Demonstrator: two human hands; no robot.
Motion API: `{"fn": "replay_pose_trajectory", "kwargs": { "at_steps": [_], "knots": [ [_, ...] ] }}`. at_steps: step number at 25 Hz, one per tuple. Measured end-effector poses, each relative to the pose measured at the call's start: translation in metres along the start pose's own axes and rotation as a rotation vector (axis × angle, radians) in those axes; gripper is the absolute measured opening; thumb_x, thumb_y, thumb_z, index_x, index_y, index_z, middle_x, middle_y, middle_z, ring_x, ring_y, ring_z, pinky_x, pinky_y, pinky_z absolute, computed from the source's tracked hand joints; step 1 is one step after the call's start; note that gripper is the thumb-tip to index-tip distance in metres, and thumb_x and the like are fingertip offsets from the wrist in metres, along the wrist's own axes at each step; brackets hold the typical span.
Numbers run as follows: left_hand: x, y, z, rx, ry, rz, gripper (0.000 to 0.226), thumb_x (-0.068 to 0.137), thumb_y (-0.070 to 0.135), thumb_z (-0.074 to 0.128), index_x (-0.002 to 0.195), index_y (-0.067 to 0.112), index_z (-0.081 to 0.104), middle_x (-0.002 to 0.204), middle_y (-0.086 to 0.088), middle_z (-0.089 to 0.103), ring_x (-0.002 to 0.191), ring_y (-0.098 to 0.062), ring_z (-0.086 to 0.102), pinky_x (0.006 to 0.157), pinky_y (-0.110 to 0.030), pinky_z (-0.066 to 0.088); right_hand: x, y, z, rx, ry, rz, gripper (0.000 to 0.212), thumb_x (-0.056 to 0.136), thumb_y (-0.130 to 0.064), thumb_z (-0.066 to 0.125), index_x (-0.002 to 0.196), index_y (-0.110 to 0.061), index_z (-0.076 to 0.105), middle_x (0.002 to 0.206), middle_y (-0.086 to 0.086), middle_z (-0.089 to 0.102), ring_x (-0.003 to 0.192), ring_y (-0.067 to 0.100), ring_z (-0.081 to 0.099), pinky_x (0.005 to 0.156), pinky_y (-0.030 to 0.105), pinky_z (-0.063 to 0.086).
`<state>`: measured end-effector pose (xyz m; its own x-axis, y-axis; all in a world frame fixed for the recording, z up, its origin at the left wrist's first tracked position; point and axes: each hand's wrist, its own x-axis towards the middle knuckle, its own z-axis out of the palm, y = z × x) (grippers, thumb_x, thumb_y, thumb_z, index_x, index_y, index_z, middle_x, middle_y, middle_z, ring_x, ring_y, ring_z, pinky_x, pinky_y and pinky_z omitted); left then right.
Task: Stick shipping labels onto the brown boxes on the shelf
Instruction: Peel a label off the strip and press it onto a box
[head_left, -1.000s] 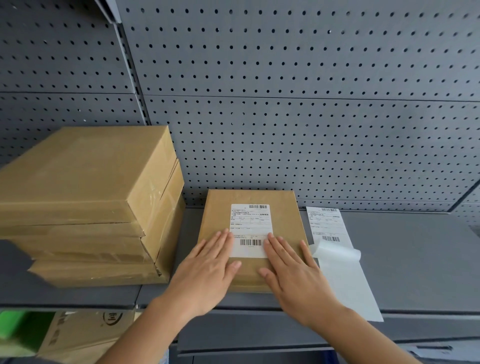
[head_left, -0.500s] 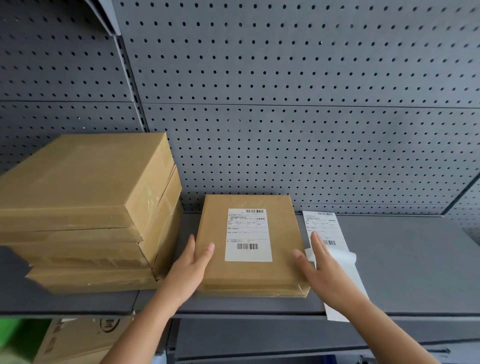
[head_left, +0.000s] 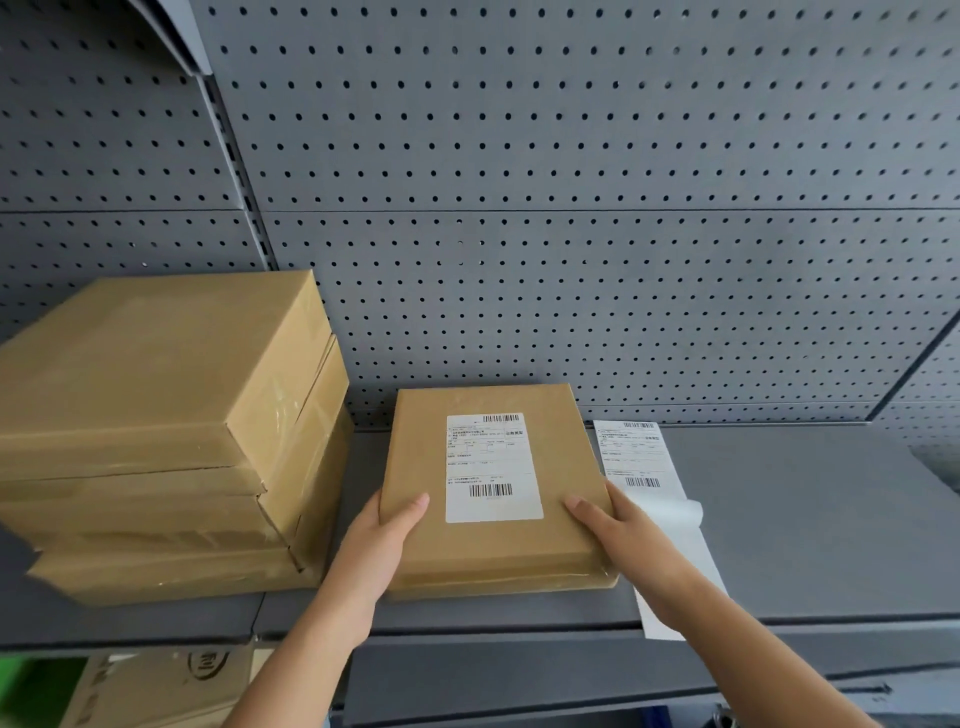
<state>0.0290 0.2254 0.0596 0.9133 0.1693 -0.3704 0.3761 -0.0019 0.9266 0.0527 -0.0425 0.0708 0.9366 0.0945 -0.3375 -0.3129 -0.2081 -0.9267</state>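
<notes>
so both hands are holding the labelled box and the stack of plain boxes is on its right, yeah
Not quite. Both the left hand and the right hand do grip the labelled box, but the head view shows the stack of plain boxes on its left, not its right.

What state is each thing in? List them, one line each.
Flat brown cardboard box: lying flat, white shipping label stuck on top.
Left hand: gripping that box's left edge.
Right hand: gripping its right edge.
Stack of brown boxes: top unlabelled.
White label strip: on grey shelf, backing partly peeled.
</notes>
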Motion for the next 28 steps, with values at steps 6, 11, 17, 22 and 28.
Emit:
{"fn": "replay_pose_trajectory", "kwargs": {
  "at_steps": [6,11,17,22,28],
  "knots": [
    [-0.015,0.048,0.057,-0.032,-0.122,0.169,0.037,0.096,0.044,0.063,0.133,0.048,0.055,0.121,0.029,0.069,0.117,0.003,0.062,0.100,-0.031,0.045,-0.012,-0.034,-0.073,0.034,0.104,-0.101,0.032,0.096,-0.035,0.062,0.129,-0.036,0.059,0.114,-0.011,0.076,0.105,0.014,0.071,0.095,0.035,0.053],
    [-0.018,0.071,0.155,-0.052,-0.195,0.213,0.034,0.098,0.039,0.062,0.130,0.043,0.055,0.118,0.026,0.069,0.111,0.003,0.063,0.082,-0.021,0.045,-0.031,-0.040,-0.166,0.022,0.237,-0.120,0.021,0.097,-0.031,0.061,0.118,-0.037,0.063,0.108,-0.011,0.077,0.099,0.013,0.073,0.085,0.031,0.052],
    [-0.020,0.066,0.284,0.005,-0.355,0.196,0.040,0.099,0.041,0.058,0.137,0.035,0.047,0.126,0.015,0.066,0.111,-0.004,0.062,0.088,-0.026,0.048,-0.053,-0.013,-0.286,-0.028,0.400,-0.049,0.024,0.092,-0.039,0.066,0.116,-0.036,0.067,0.107,-0.010,0.077,0.104,0.018,0.071,0.101,0.039,0.050],
    [-0.023,0.045,0.367,0.111,-0.425,0.175,0.043,0.100,0.040,0.056,0.140,0.031,0.043,0.125,0.012,0.062,0.102,-0.001,0.060,0.085,-0.022,0.045,-0.053,0.019,-0.361,0.016,0.475,0.043,0.015,0.092,-0.033,0.067,0.107,-0.035,0.069,0.110,0.000,0.075,0.106,0.025,0.068,0.099,0.037,0.050],
    [-0.005,0.015,0.407,0.230,-0.418,0.114,0.061,0.098,0.045,0.058,0.150,0.022,0.037,0.131,0.005,0.064,0.112,-0.013,0.063,0.092,-0.026,0.046,-0.035,0.063,-0.391,0.034,0.449,0.160,0.023,0.094,-0.029,0.065,0.117,-0.033,0.060,0.112,0.000,0.070,0.103,0.024,0.067,0.089,0.032,0.051]
  ]
}}
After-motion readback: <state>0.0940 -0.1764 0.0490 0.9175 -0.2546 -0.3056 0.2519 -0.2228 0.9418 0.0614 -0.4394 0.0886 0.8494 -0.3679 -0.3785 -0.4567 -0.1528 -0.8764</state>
